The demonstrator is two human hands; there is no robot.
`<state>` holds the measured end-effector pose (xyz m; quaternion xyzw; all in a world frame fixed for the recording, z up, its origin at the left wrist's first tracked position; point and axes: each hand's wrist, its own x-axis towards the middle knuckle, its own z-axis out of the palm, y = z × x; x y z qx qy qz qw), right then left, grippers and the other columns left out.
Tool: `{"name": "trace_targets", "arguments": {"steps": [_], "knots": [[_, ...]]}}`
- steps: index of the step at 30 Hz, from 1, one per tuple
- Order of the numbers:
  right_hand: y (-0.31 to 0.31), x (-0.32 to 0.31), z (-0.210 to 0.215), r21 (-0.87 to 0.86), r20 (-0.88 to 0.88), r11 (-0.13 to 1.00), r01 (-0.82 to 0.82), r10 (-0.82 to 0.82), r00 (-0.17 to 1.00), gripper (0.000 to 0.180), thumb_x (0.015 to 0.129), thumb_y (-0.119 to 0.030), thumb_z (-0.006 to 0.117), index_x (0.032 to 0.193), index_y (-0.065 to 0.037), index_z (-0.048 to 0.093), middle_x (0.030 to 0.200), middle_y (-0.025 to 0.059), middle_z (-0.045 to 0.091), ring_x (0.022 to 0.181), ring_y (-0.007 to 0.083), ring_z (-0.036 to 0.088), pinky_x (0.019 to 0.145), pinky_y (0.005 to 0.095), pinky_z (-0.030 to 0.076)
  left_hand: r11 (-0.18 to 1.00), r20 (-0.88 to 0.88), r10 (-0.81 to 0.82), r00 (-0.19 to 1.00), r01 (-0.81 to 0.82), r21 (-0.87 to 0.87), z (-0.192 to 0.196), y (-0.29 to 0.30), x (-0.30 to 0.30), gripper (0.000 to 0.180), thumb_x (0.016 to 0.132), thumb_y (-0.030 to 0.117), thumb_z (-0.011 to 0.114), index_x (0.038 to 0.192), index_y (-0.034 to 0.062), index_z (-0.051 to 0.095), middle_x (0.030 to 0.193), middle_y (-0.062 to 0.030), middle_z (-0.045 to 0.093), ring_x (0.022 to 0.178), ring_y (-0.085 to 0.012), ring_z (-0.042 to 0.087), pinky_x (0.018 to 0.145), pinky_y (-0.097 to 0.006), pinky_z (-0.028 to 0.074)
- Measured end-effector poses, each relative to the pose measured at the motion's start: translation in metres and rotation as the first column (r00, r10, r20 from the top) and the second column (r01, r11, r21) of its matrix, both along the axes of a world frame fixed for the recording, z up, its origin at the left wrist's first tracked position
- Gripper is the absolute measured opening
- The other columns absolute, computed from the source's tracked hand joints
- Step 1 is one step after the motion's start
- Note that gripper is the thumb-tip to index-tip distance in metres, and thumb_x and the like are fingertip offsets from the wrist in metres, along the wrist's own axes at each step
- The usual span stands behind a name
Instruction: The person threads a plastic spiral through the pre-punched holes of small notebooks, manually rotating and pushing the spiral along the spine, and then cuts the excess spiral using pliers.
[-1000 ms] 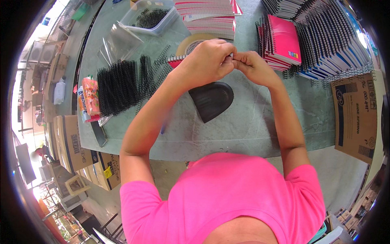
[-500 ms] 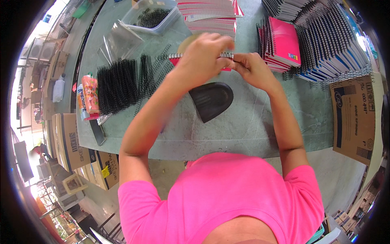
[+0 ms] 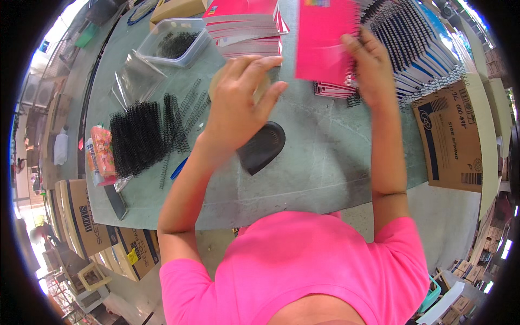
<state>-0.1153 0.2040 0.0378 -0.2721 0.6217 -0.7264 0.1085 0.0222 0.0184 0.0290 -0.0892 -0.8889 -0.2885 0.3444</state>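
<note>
A pink spiral notebook (image 3: 325,46) is lifted over the right side of the table, its coil edge gripped by my right hand (image 3: 371,62). Beneath it lies a stack of bound notebooks (image 3: 335,90), mostly covered. My left hand (image 3: 242,95) hovers with its fingers apart and nothing in it. Partly hidden behind that hand is a round tan object (image 3: 262,89). A black curved piece (image 3: 262,147) rests on the table just below. Loose black spiral coils (image 3: 138,138) lie in a bunch left of my left forearm.
Unbound pink-covered booklets (image 3: 244,30) are piled at the back. Beside them stands a clear plastic tub (image 3: 195,49) of black bits. Several rows of bound notebooks (image 3: 414,51) fill the back right, near a cardboard box (image 3: 450,138). A blue pen (image 3: 179,168) lies by my left forearm.
My right hand has carried the notebook from the middle to the right, over the notebook stack. My left hand has let go of it and opened. The view has shifted too.
</note>
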Motion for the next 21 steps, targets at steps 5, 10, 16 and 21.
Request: {"name": "trace_targets", "arguments": {"steps": [5, 10, 16, 21], "knots": [[0.041, -0.058, -0.058, 0.5, -0.48, 0.68, 0.536, -0.298, 0.825, 0.047, 0.09, -0.022, 0.051, 0.127, 0.006, 0.044, 0.123, 0.0249, 0.052, 0.117, 0.0326, 0.049, 0.098, 0.0341, 0.036, 0.998, 0.16, 0.07, 0.985, -0.07, -0.005, -0.032, -0.026, -0.004, 0.03, 0.08, 0.02, 0.065, 0.107, 0.0056, 0.062, 0.103, -0.0163, 0.06, 0.098, -0.03, 0.056, 0.084, -0.037, 0.044], [0.054, -0.076, -0.074, 0.515, -0.453, 0.667, 0.538, -0.321, 0.832, 0.044, 0.091, -0.017, 0.044, 0.128, 0.006, 0.043, 0.126, 0.0275, 0.048, 0.12, 0.0352, 0.046, 0.101, 0.0355, 0.033, 0.963, 0.165, 0.258, 0.952, -0.24, -0.12, -0.073, -0.072, -0.016, 0.032, 0.082, 0.022, 0.063, 0.109, 0.0049, 0.061, 0.105, -0.0206, 0.057, 0.103, -0.0353, 0.053, 0.088, -0.04, 0.042], [0.049, -0.072, -0.076, 0.544, -0.491, 0.614, 0.573, -0.321, 0.81, 0.042, 0.092, -0.018, 0.041, 0.128, 0.004, 0.044, 0.126, 0.0259, 0.049, 0.118, 0.0382, 0.047, 0.099, 0.0375, 0.035, 0.95, 0.452, 0.249, 0.856, -0.308, 0.06, -0.101, -0.099, -0.032, 0.038, 0.085, 0.027, 0.059, 0.113, 0.0017, 0.058, 0.097, -0.0253, 0.061, 0.094, -0.0368, 0.059, 0.083, -0.04, 0.045], [0.038, -0.059, -0.051, 0.683, -0.533, 0.463, 0.565, -0.213, 0.819, 0.042, 0.09, -0.018, 0.045, 0.125, 0.004, 0.047, 0.126, 0.0259, 0.048, 0.117, 0.0382, 0.047, 0.098, 0.0396, 0.037, 0.955, 0.467, 0.254, 0.847, -0.296, 0.017, -0.103, -0.081, -0.018, 0.044, 0.087, 0.032, 0.056, 0.115, -0.0015, 0.056, 0.097, -0.0258, 0.062, 0.092, -0.0369, 0.061, 0.08, -0.04, 0.047]]}}
